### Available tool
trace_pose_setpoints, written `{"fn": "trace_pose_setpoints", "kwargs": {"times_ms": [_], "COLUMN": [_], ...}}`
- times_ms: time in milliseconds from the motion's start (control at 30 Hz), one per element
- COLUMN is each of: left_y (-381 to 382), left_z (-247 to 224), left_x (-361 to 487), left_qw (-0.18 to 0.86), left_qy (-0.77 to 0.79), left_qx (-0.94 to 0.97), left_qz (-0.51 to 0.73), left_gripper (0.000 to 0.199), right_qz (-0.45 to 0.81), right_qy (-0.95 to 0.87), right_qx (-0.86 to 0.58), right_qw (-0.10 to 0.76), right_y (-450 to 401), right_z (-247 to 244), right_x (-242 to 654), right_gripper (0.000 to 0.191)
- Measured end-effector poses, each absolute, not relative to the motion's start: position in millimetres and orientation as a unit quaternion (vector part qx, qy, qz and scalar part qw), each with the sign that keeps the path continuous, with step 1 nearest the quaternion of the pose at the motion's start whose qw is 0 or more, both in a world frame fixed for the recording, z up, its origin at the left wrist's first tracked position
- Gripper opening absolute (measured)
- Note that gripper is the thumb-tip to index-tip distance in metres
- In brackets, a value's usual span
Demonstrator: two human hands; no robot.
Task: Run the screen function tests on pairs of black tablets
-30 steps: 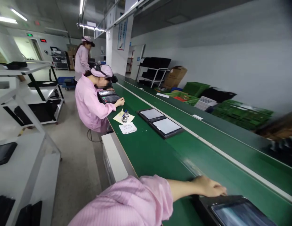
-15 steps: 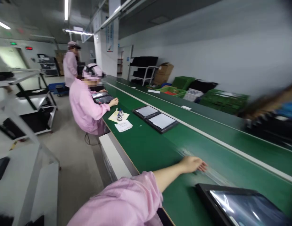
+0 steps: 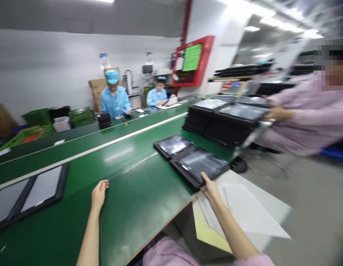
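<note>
My right hand (image 3: 210,189) is closed on the near edge of a black tray (image 3: 191,181), thumb on top and the other fingers underneath. In the tray lie two flat glossy screens, a nearer screen (image 3: 203,162) and a farther screen (image 3: 175,144). The tray rests on the green bench (image 3: 138,195) close to its right end. Off to the left, my left hand (image 3: 98,194) hovers over or rests on the bench, its fingers curled together with nothing visible in them. Further left is another black tray (image 3: 63,181) holding two pale grey panels (image 3: 42,186).
Stacked black trays (image 3: 221,129) with screens on top stand beyond my tray. A person in pink (image 3: 298,111) reaches to that stack from the right. White papers (image 3: 249,210) lie on a low surface beside my right forearm. Two people in blue sit across the bench.
The view has swung far to the right. My right hand has come into view, gripping the tray of screens. My outstretched arm has drawn back, its fingers now curled closer together.
</note>
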State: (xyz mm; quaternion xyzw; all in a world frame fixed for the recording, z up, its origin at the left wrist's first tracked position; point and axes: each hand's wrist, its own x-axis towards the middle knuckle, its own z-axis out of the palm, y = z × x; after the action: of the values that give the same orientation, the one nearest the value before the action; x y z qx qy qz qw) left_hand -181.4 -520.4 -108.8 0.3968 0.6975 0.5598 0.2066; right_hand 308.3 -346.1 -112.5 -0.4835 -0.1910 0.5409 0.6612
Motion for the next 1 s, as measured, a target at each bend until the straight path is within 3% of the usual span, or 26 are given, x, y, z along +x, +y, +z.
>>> {"fn": "trace_pose_setpoints", "kwargs": {"times_ms": [267,433,500,600,700,800,1000], "left_y": [-514,-515,-515,-516,-519,-528,-537], "left_z": [-138,-133,-130,-124,-111,-95,-70], "left_x": [-205,-197,-191,-188,-204,-235,-286], "left_qw": [0.145,0.146,0.171,0.176,0.121,0.117,0.144], "left_qy": [0.747,0.755,0.74,0.688,0.636,0.6,0.465], "left_qx": [0.47,0.462,0.435,0.269,0.064,-0.039,-0.12], "left_qz": [0.446,0.442,0.483,0.65,0.759,0.79,0.865], "left_gripper": [0.049,0.044,0.043,0.044,0.044,0.045,0.055], "right_qz": [0.574,0.563,0.538,0.468,0.285,0.14,0.232], "right_qy": [-0.215,-0.284,-0.313,-0.354,-0.463,-0.632,-0.848], "right_qx": [-0.539,-0.617,-0.665,-0.74,-0.802,-0.736,-0.464], "right_qw": [0.578,0.472,0.413,0.33,0.247,0.197,0.113], "right_y": [-347,-343,-340,-337,-334,-336,-376], "right_z": [-107,-95,-87,-68,-50,-49,-92], "right_x": [333,352,364,380,368,307,126], "right_gripper": [0.008,0.02,0.031,0.045,0.056,0.06,0.044]}}
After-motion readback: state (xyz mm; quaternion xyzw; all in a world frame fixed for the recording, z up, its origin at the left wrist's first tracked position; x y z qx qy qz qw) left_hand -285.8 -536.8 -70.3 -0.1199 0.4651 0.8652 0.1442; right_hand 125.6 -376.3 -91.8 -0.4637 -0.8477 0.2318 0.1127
